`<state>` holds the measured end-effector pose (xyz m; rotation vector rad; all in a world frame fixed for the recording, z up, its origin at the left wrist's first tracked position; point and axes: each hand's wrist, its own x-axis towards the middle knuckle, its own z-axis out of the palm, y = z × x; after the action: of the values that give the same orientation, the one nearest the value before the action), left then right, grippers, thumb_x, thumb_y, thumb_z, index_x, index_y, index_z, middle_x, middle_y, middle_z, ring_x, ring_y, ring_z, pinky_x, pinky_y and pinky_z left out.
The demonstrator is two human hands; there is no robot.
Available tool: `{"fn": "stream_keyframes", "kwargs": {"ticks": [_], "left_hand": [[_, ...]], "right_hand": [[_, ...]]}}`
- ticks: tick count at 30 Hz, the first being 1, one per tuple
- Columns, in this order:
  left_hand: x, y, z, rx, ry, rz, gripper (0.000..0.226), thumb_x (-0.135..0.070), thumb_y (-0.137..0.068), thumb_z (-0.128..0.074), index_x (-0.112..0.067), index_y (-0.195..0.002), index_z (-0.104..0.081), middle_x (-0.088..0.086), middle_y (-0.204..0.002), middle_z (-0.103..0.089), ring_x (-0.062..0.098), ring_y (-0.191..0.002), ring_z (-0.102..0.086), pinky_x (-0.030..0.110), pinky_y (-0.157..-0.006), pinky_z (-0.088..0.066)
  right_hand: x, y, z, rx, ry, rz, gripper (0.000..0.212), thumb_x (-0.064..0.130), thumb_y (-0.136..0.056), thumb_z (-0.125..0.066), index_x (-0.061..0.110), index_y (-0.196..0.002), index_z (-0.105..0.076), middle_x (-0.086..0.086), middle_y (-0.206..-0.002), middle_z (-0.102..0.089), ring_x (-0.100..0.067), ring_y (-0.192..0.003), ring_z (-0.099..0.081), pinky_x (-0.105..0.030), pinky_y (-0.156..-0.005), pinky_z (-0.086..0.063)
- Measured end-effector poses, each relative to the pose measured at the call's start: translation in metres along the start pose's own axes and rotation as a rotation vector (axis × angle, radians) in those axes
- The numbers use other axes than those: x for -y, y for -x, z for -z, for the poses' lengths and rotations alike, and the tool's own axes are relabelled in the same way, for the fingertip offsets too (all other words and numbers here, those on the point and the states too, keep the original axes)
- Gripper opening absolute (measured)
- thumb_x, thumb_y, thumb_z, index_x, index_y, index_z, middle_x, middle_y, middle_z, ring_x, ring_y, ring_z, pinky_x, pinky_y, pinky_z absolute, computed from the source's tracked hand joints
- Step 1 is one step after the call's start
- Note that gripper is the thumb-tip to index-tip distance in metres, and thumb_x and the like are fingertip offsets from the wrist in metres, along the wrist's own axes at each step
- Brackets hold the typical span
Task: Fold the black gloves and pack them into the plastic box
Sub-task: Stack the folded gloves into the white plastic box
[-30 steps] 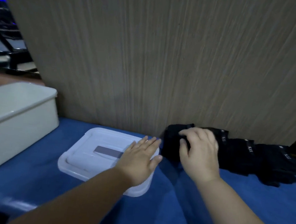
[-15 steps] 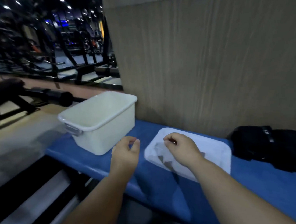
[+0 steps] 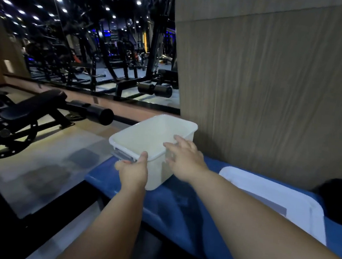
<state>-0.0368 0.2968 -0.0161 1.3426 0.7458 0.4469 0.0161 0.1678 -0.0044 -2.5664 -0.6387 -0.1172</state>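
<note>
Left hand (image 3: 132, 172): Your left hand grips the near corner of the plastic box (image 3: 144, 135). The thumb lies on top of the rim and the other fingers curl under the edge beside the grey latch.
Right hand (image 3: 186, 159): Your right hand is spread, fingers straight and apart, at the box's right-hand long side. The fingertips reach the rim. Motion blur hides whether they press on it.
Plastic box: It sits upright, without its lid, at the left end of the blue bench (image 3: 178, 210), between your two hands. The inside shows only pale plastic.
Lid (image 3: 274, 199): It lies flat on the bench to the right of the box, apart from it and under your right forearm.
Black gloves (image 3: 338, 197): They form a dark heap at the far right of the bench, beyond the lid and against the wood panel (image 3: 275, 87). You cannot tell their fold from here.
Surroundings: A black weight bench (image 3: 42, 103) stands on the floor to the left. A mirror (image 3: 100, 48) behind it shows gym machines and ceiling lights.
</note>
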Motion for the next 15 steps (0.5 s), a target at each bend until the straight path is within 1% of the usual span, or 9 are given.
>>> {"fn": "stream_keyframes", "kwargs": {"ticks": [1, 3, 5, 7, 10, 11, 12, 14, 15], "left_hand": [[0.000, -0.004, -0.001, -0.007, 0.017, 0.007, 0.051, -0.036, -0.087, -0.066, -0.013, -0.118, -0.032, 0.017, -0.114, -0.058, 0.026, -0.083, -0.061, 0.041, -0.077, -0.051], [0.000, -0.009, -0.003, -0.027, 0.032, 0.020, 0.046, -0.031, -0.088, -0.065, -0.014, -0.114, -0.032, 0.014, -0.105, -0.060, 0.020, -0.073, -0.061, 0.035, -0.071, -0.050], [0.001, -0.011, -0.004, -0.041, 0.046, 0.024, 0.042, -0.026, -0.087, -0.065, -0.014, -0.110, -0.032, 0.015, -0.096, -0.064, 0.020, -0.074, -0.064, 0.031, -0.069, -0.048], [0.002, -0.010, -0.004, -0.046, 0.066, 0.016, 0.037, -0.019, -0.086, -0.063, -0.013, -0.108, -0.033, 0.015, -0.092, -0.065, 0.021, -0.078, -0.065, 0.031, -0.070, -0.049], [0.005, -0.002, -0.001, -0.048, 0.021, 0.004, 0.033, -0.017, -0.086, -0.059, -0.012, -0.107, -0.034, 0.014, -0.096, -0.062, 0.025, -0.081, -0.060, 0.030, -0.062, -0.044], [0.008, 0.002, 0.001, -0.052, -0.016, -0.012, 0.033, -0.017, -0.086, -0.058, -0.013, -0.107, -0.034, 0.015, -0.099, -0.060, 0.028, -0.083, -0.058, 0.031, -0.061, -0.042], [0.011, 0.006, 0.004, -0.062, -0.059, -0.027, 0.032, -0.018, -0.086, -0.059, -0.013, -0.106, -0.034, 0.016, -0.102, -0.058, 0.030, -0.084, -0.057, 0.032, -0.064, -0.041], [0.020, 0.012, 0.011, -0.084, -0.136, -0.046, 0.032, -0.020, -0.084, -0.059, -0.015, -0.103, -0.034, 0.016, -0.102, -0.057, 0.033, -0.084, -0.058, 0.037, -0.071, -0.046], [0.024, 0.015, 0.015, -0.081, -0.163, -0.050, 0.032, -0.021, -0.083, -0.059, -0.018, -0.101, -0.033, 0.016, -0.101, -0.059, 0.035, -0.084, -0.060, 0.041, -0.076, -0.050]], "right_hand": [[0.000, -0.002, -0.003, 0.024, 0.072, 0.031, 0.049, 0.035, -0.098, -0.041, 0.038, -0.146, -0.029, 0.007, -0.160, -0.009, -0.020, -0.145, -0.005, -0.043, -0.113, -0.016], [0.000, -0.006, -0.008, 0.038, 0.118, 0.060, 0.048, 0.035, -0.100, -0.037, 0.037, -0.146, -0.028, 0.009, -0.160, -0.011, -0.017, -0.147, -0.001, -0.044, -0.113, -0.013], [-0.001, -0.008, -0.010, 0.000, 0.090, 0.072, 0.042, 0.035, -0.101, -0.036, 0.035, -0.143, -0.034, 0.010, -0.156, -0.021, -0.015, -0.145, -0.007, -0.043, -0.111, -0.017], [-0.002, -0.008, -0.008, -0.032, 0.056, 0.074, 0.036, 0.035, -0.101, -0.035, 0.033, -0.136, -0.043, 0.012, -0.148, -0.033, -0.012, -0.140, -0.017, -0.039, -0.107, -0.022], [-0.005, -0.004, -0.003, -0.034, 0.038, 0.038, 0.032, 0.036, -0.101, -0.034, 0.031, -0.124, -0.054, 0.011, -0.132, -0.047, -0.014, -0.131, -0.029, -0.037, -0.098, -0.027], [-0.007, -0.002, -0.001, -0.037, 0.049, 0.015, 0.031, 0.037, -0.101, -0.034, 0.030, -0.120, -0.057, 0.010, -0.127, -0.051, -0.015, -0.128, -0.032, -0.037, -0.094, -0.028], [-0.010, 0.002, 0.001, -0.048, 0.059, -0.027, 0.031, 0.038, -0.100, -0.035, 0.030, -0.119, -0.059, 0.009, -0.124, -0.052, -0.017, -0.126, -0.034, -0.038, -0.092, -0.029], [-0.019, 0.013, 0.006, -0.140, 0.051, -0.181, 0.034, 0.040, -0.096, -0.040, 0.030, -0.125, -0.054, 0.006, -0.131, -0.048, -0.019, -0.127, -0.032, -0.041, -0.093, -0.030], [-0.025, 0.021, 0.009, -0.231, 0.049, -0.266, 0.038, 0.040, -0.094, -0.044, 0.029, -0.130, -0.050, 0.005, -0.135, -0.044, -0.020, -0.128, -0.029, -0.042, -0.095, -0.030]]}}
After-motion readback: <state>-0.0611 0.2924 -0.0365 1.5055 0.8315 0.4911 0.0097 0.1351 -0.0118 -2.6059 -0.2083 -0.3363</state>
